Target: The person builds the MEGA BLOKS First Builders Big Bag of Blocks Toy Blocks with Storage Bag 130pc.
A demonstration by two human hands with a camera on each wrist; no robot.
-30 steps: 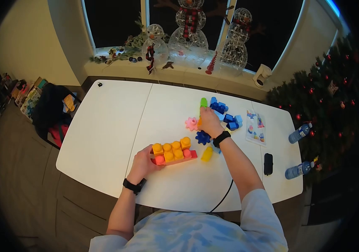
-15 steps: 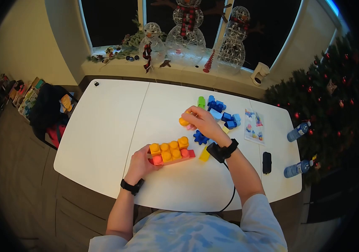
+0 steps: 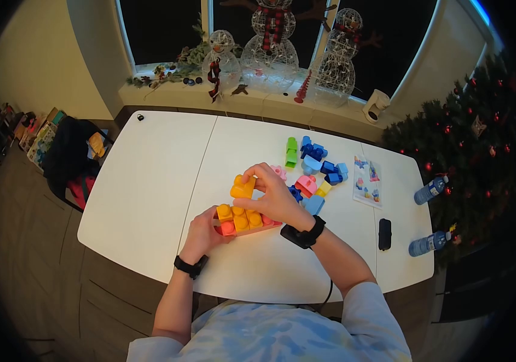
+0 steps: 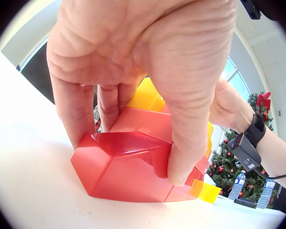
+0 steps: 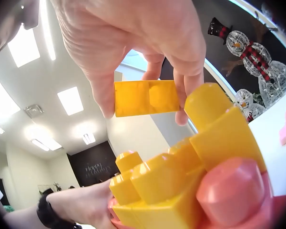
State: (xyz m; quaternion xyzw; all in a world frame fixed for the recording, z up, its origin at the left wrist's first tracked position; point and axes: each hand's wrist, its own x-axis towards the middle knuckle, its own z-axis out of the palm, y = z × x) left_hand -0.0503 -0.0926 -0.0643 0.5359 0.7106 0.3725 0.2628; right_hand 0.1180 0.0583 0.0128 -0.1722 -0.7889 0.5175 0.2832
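Note:
My left hand (image 3: 203, 235) grips the left end of a red toy-block base (image 4: 128, 176), thumb and fingers on opposite sides. On the base stand yellow blocks (image 3: 241, 223) with round studs, and pink studs show at the near side. Above this assembly, my right hand (image 3: 275, 198) pinches an orange-yellow block (image 3: 243, 188) between thumb and fingers. In the right wrist view that block (image 5: 145, 98) hangs over the studs with a gap below it. A single taller yellow block (image 5: 224, 129) rises at the assembly's right end.
Right of the assembly lie a green block (image 3: 292, 154), dark blue blocks (image 3: 313, 148), a pink block (image 3: 307, 186), a light blue block (image 3: 315, 205) and a dark blue gear (image 3: 295, 193). Further right are a picture sheet (image 3: 366, 184), a black case (image 3: 385, 234) and two bottles (image 3: 430, 190).
My right hand has moved left and nearer from the loose blocks, carrying the orange-yellow block over the assembly. The left hand has kept its grip on the base.

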